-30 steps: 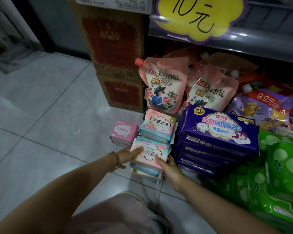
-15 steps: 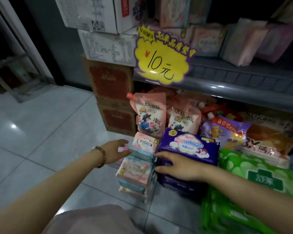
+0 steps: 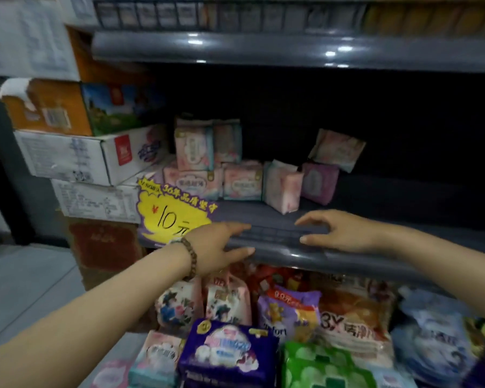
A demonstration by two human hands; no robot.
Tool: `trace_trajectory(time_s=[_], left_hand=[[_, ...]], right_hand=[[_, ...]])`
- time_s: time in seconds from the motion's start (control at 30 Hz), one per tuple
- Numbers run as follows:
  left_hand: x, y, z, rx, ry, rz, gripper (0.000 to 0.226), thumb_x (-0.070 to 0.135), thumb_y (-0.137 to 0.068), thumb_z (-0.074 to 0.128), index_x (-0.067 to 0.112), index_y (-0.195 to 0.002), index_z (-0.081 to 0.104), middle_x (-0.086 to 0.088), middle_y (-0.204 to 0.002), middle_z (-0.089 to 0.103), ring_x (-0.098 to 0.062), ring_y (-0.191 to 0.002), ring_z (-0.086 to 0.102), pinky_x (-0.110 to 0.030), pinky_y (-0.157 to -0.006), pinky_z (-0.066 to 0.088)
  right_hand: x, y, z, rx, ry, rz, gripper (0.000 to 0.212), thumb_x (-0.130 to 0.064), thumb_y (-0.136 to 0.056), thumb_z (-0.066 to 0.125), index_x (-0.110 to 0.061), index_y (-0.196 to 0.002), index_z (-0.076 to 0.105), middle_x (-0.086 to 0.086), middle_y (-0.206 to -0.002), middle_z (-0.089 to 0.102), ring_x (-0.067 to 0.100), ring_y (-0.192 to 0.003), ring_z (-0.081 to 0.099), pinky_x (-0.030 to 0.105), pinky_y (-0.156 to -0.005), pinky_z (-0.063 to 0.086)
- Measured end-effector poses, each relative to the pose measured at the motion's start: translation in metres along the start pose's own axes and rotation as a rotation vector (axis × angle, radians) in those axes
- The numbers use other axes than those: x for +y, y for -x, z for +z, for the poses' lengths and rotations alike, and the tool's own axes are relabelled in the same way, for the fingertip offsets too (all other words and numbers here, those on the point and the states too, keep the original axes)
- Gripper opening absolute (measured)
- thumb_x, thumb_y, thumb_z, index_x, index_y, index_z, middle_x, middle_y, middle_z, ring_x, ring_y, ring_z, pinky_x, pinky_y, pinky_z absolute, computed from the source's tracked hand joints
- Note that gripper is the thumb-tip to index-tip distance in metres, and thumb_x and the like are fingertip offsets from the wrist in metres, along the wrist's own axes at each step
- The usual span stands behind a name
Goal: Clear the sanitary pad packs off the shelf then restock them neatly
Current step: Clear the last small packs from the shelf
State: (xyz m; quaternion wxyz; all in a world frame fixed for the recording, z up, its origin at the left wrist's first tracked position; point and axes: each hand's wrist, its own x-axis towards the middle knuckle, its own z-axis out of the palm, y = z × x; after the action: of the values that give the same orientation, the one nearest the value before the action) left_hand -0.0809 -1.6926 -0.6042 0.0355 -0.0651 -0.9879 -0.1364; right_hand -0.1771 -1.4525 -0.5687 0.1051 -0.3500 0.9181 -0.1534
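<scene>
Two arms in view, both bare from the frame edge to the hand.

Left forearm: bare skin down to the wrist.

Left wrist: bracelet, a single strand of small round beads, dark brown and wood-like, sitting snug. There is a small paler piece at its upper end, too blurred to identify.

Left hand: short nail visible on the thumb.

Right forearm: bare.

Right hand: short nail visible on the thumb. Motion blur hides finer detail.

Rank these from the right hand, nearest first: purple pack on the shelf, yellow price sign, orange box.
1. Purple pack, on the shelf just behind the right hand.
2. Yellow price sign, left, on the shelf edge.
3. Orange box, far upper left.
</scene>
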Motion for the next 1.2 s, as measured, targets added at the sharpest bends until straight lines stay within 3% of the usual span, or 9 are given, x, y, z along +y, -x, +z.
trace_trajectory(time_s=[0.3, 0.53, 0.7, 0.83, 0.9, 1.0, 1.1, 1.13, 1.2], left_hand=[[0.04, -0.13, 0.011, 0.098, 0.37, -0.069, 0.091, 0.059, -0.084, 0.055, 0.021, -0.152, 0.007, 0.001, -0.158, 0.011, -0.015, -0.143, 0.018, -0.027, -0.116, 0.018], [0.046, -0.213, 0.024, 0.188, 0.211, -0.111, 0.111, 0.072, -0.07, 0.061, 0.033, -0.149, -0.007, 0.001, -0.159, -0.007, -0.017, -0.146, -0.007, -0.032, -0.117, 0.006], [0.04, -0.242, 0.025, 0.155, 0.206, -0.178, 0.091, 0.068, -0.071, 0.064, 0.04, -0.144, 0.019, 0.003, -0.15, 0.02, -0.017, -0.138, 0.025, -0.023, -0.108, 0.027], [0.029, -0.239, 0.026, 0.229, 0.331, -0.249, 0.057, 0.065, -0.067, 0.069, 0.036, -0.108, 0.042, 0.017, -0.106, 0.037, -0.01, -0.116, 0.038, -0.023, -0.098, 0.038], [0.024, -0.237, 0.027, 0.307, 0.493, -0.347, 0.053, 0.062, -0.068, 0.069, 0.028, -0.102, 0.046, 0.012, -0.097, 0.039, -0.013, -0.103, 0.049, -0.025, -0.088, 0.043], [0.013, -0.238, 0.028, 0.437, 0.64, -0.539, 0.083, 0.06, -0.071, 0.069, 0.003, -0.127, 0.048, -0.012, -0.121, 0.052, -0.028, -0.113, 0.052, -0.03, -0.09, 0.042], [-0.004, -0.239, 0.036, 0.452, 0.755, -0.655, 0.099, 0.05, -0.073, 0.074, 0.001, -0.145, 0.026, -0.015, -0.15, 0.028, -0.03, -0.132, 0.037, -0.03, -0.106, 0.033], [-0.009, -0.238, 0.039, 0.424, 0.815, -0.67, 0.106, 0.049, -0.072, 0.076, 0.004, -0.148, 0.017, -0.013, -0.153, 0.023, -0.029, -0.136, 0.033, -0.031, -0.111, 0.03], [-0.013, -0.233, 0.043, 0.368, 0.964, -0.672, 0.11, 0.043, -0.069, 0.08, 0.011, -0.151, 0.013, -0.011, -0.152, 0.029, -0.028, -0.136, 0.035, -0.039, -0.112, 0.032]], right_hand=[[0.101, -0.032, -0.035, 0.357, -0.466, 0.234, 0.075, -0.047, -0.084, 0.065, -0.018, -0.145, 0.033, 0.001, -0.148, 0.038, 0.018, -0.133, 0.04, 0.022, -0.1, 0.034], [0.156, -0.101, -0.059, 0.699, -0.913, 0.297, 0.079, -0.034, -0.086, 0.068, -0.016, -0.149, 0.022, 0.003, -0.147, 0.037, 0.018, -0.126, 0.042, 0.021, -0.092, 0.032], [0.187, -0.148, -0.064, 0.831, -1.07, 0.23, 0.084, -0.023, -0.083, 0.072, -0.013, -0.148, 0.019, 0.0, -0.136, 0.043, 0.012, -0.114, 0.044, 0.023, -0.092, 0.035], [0.199, -0.179, -0.075, 0.835, -1.156, 0.193, 0.092, -0.031, -0.073, 0.081, -0.013, -0.146, 0.029, 0.002, -0.135, 0.052, 0.017, -0.116, 0.053, 0.032, -0.099, 0.044], [0.201, -0.19, -0.08, 0.858, -1.153, 0.169, 0.091, -0.031, -0.066, 0.085, -0.013, -0.142, 0.039, 0.005, -0.134, 0.055, 0.021, -0.118, 0.056, 0.04, -0.103, 0.046], [0.195, -0.197, -0.078, 0.852, -1.1, 0.177, 0.085, -0.032, -0.067, 0.085, -0.013, -0.139, 0.044, 0.005, -0.134, 0.055, 0.022, -0.121, 0.055, 0.041, -0.104, 0.045], [0.187, -0.199, -0.068, 0.836, -0.978, 0.248, 0.116, -0.068, -0.041, 0.083, -0.018, -0.139, 0.045, 0.003, -0.132, 0.056, 0.023, -0.12, 0.054, 0.041, -0.102, 0.046], [0.182, -0.195, -0.066, 0.842, -0.997, 0.246, 0.118, -0.069, -0.039, 0.083, -0.017, -0.138, 0.045, 0.003, -0.13, 0.057, 0.022, -0.117, 0.055, 0.039, -0.098, 0.049], [0.17, -0.185, -0.064, 0.896, -1.11, 0.183, 0.084, -0.041, -0.062, 0.087, -0.01, -0.13, 0.05, 0.003, -0.121, 0.06, 0.015, -0.103, 0.061, 0.023, -0.08, 0.055]])
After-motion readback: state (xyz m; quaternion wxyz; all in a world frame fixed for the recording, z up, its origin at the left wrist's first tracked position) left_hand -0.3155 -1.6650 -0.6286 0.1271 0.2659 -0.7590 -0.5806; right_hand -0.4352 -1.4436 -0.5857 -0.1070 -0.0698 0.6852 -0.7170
